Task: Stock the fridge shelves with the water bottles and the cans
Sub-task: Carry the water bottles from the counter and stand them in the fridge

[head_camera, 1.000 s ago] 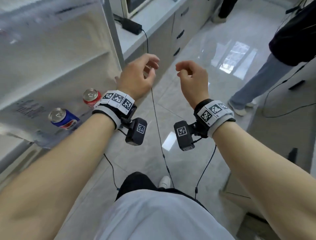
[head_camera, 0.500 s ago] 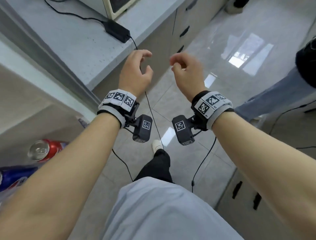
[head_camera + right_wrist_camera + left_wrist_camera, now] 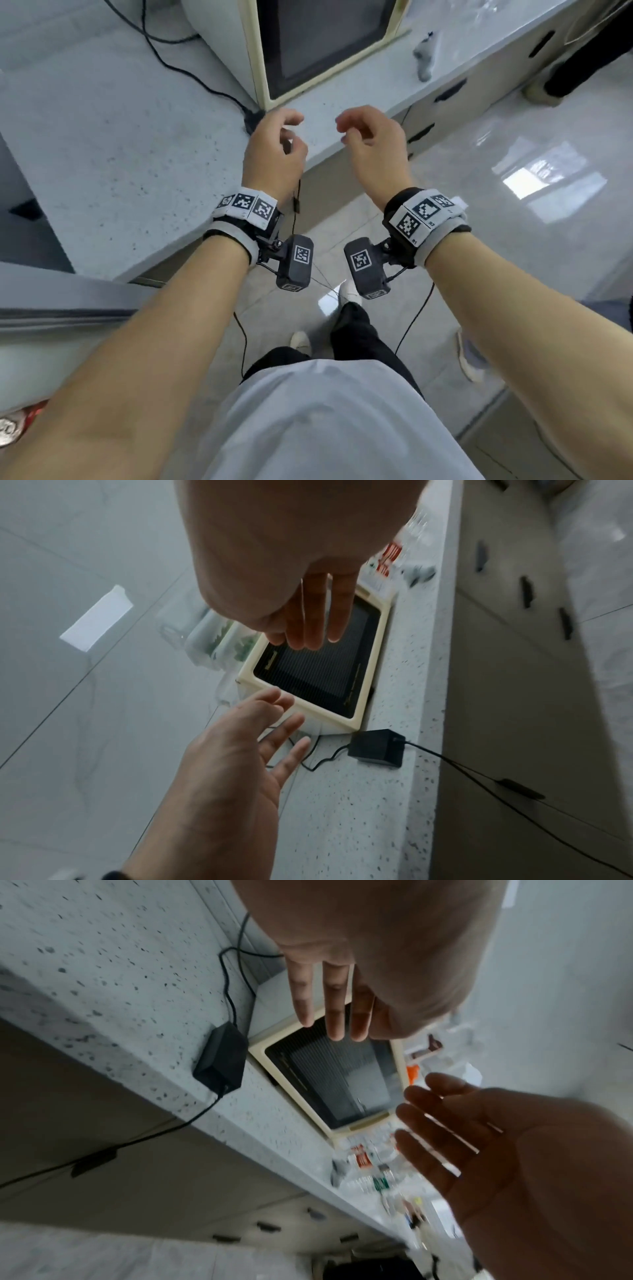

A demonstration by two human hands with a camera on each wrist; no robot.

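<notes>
Red metal shows at the lower left corner of the head view: one can (image 3: 13, 426), with its silver top facing up. Most of it is cut off by the left arm and the frame edge. A can like this is likely smooth, round and a bit slippery. If full it has some weight, and its thin wall could dent. I would hold it round the middle with fingers and thumb.

Both hands are up in the air at the middle of the head view, near each other but apart. The left hand (image 3: 274, 150) holds nothing, and its fingers hang loose. The right hand (image 3: 373, 144) is also bare and relaxed.

Ahead of the hands is a speckled grey counter (image 3: 102, 137) with a cream microwave (image 3: 260, 51) and a black power brick (image 3: 375, 748).

Far down the counter in the left wrist view are blurry things (image 3: 373, 1167) with red and green marks. They may be the water bottles, but I cannot tell. No fridge shelf can be made out.
</notes>
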